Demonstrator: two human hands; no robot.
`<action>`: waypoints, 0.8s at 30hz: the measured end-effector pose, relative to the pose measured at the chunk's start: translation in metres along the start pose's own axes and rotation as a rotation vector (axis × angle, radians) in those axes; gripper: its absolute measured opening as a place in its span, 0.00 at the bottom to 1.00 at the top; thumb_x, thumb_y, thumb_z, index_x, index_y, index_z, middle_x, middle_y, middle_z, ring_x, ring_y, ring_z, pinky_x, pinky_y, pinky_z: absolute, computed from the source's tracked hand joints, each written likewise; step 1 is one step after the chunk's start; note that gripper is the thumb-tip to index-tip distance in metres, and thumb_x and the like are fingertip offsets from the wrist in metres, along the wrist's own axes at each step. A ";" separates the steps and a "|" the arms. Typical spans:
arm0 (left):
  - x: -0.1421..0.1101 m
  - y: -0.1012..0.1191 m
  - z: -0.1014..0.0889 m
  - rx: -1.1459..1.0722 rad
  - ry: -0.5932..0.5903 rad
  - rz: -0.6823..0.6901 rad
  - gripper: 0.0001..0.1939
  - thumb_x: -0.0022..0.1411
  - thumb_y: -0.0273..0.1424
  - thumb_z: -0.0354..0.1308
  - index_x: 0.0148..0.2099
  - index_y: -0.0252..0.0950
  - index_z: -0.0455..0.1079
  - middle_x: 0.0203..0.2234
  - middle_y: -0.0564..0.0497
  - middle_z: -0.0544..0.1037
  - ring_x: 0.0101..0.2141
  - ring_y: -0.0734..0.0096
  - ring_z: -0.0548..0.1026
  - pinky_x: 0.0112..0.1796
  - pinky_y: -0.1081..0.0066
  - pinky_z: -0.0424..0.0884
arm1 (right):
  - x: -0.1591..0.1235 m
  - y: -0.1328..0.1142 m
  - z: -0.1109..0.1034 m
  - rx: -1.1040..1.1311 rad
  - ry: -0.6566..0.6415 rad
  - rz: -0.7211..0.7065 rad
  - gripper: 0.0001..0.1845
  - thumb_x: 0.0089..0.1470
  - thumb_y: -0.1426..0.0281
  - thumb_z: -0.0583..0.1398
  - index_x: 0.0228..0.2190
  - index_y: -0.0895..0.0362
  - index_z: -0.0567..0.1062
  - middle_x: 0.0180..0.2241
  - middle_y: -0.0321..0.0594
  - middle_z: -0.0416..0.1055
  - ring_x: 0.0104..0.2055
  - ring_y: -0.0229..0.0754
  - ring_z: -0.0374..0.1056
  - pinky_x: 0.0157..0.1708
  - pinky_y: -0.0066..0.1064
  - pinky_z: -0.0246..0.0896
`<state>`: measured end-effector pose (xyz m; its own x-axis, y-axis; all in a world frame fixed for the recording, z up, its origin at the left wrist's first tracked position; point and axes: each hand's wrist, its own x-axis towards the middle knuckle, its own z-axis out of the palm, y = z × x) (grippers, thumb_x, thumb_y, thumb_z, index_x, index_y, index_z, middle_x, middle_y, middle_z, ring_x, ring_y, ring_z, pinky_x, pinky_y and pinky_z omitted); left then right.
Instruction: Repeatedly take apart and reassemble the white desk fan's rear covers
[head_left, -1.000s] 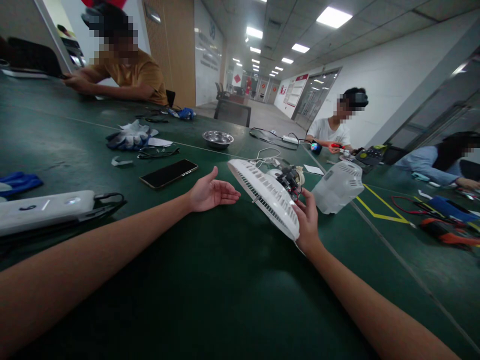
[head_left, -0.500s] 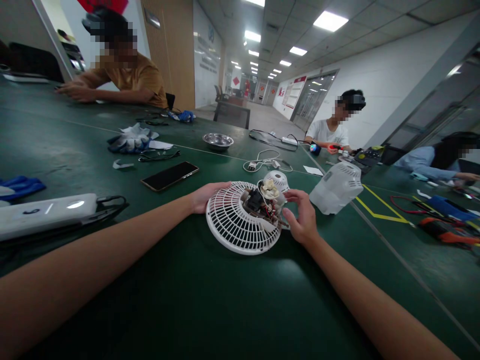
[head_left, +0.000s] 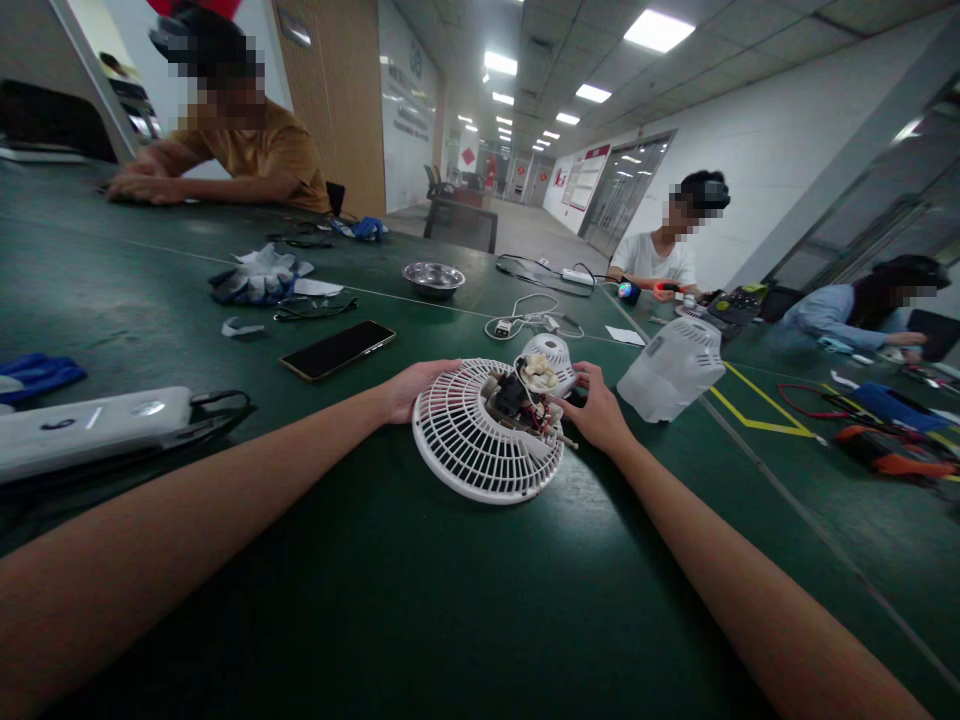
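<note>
Head view: green table [head_left: 465,600] across the whole foreground, with a co-worker in a mustard T-shirt [head_left: 262,160] at the far left side and another in a white T-shirt [head_left: 656,262] at the far right. Near the middle of the table, a white round fan grille [head_left: 469,450], slatted back turned up, between both bare hands. Along the left edge, a long white device [head_left: 90,420]; right of the grille, well clear of it, a translucent white plastic housing [head_left: 667,375]. Left hand [head_left: 409,392] at the grille's upper left rim, grip closed over it, fingertips partly hidden. Right hand [head_left: 604,415] beside the exposed motor [head_left: 514,395], grip loosely curved, thumb and fingers parted; whether holding anything, impossible to tell. Beyond the left hand, a black-screened smartphone [head_left: 337,350]; farther back, a shiny metal bowl [head_left: 433,282]. Beyond the motor, a small white vented cap [head_left: 550,348].
</note>
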<state>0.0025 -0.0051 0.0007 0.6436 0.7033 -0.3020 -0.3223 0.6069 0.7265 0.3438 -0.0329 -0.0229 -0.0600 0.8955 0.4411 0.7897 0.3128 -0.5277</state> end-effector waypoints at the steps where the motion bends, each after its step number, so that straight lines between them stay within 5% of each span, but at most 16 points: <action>1: 0.000 0.000 0.001 -0.005 0.007 0.002 0.16 0.74 0.30 0.50 0.52 0.25 0.73 0.42 0.37 0.83 0.39 0.60 0.84 0.50 0.61 0.77 | 0.001 0.000 0.001 0.006 0.009 0.021 0.36 0.50 0.56 0.68 0.56 0.52 0.61 0.50 0.49 0.75 0.54 0.56 0.73 0.52 0.51 0.69; 8: -0.002 0.001 0.004 -0.018 0.028 -0.006 0.18 0.74 0.29 0.49 0.58 0.22 0.70 0.42 0.35 0.83 0.39 0.60 0.84 0.49 0.61 0.78 | 0.002 -0.001 0.001 0.133 0.132 0.172 0.37 0.43 0.60 0.70 0.52 0.50 0.63 0.36 0.37 0.77 0.37 0.49 0.75 0.45 0.47 0.70; 14: -0.005 0.001 0.007 -0.016 0.035 0.009 0.17 0.75 0.28 0.48 0.56 0.23 0.71 0.40 0.37 0.84 0.37 0.61 0.84 0.47 0.62 0.79 | 0.012 0.008 -0.006 0.752 0.272 0.455 0.25 0.44 0.63 0.65 0.45 0.48 0.66 0.26 0.27 0.71 0.27 0.40 0.69 0.27 0.31 0.67; 17: -0.005 0.002 0.006 -0.013 0.031 -0.006 0.17 0.75 0.29 0.49 0.56 0.22 0.71 0.41 0.36 0.83 0.38 0.60 0.84 0.47 0.62 0.79 | 0.013 0.008 -0.014 0.959 0.161 0.514 0.21 0.48 0.59 0.60 0.44 0.50 0.67 0.30 0.34 0.75 0.28 0.43 0.72 0.24 0.32 0.69; 24: -0.003 0.001 0.002 -0.030 0.011 -0.010 0.18 0.75 0.29 0.49 0.58 0.22 0.70 0.41 0.36 0.83 0.39 0.60 0.84 0.49 0.60 0.78 | 0.001 -0.002 -0.025 1.552 -0.299 0.481 0.23 0.53 0.58 0.58 0.49 0.54 0.71 0.44 0.45 0.80 0.40 0.47 0.77 0.36 0.35 0.76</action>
<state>0.0014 -0.0069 0.0037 0.6392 0.7010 -0.3163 -0.3367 0.6249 0.7044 0.3572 -0.0404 -0.0032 -0.2590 0.9657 -0.0171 -0.5444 -0.1606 -0.8233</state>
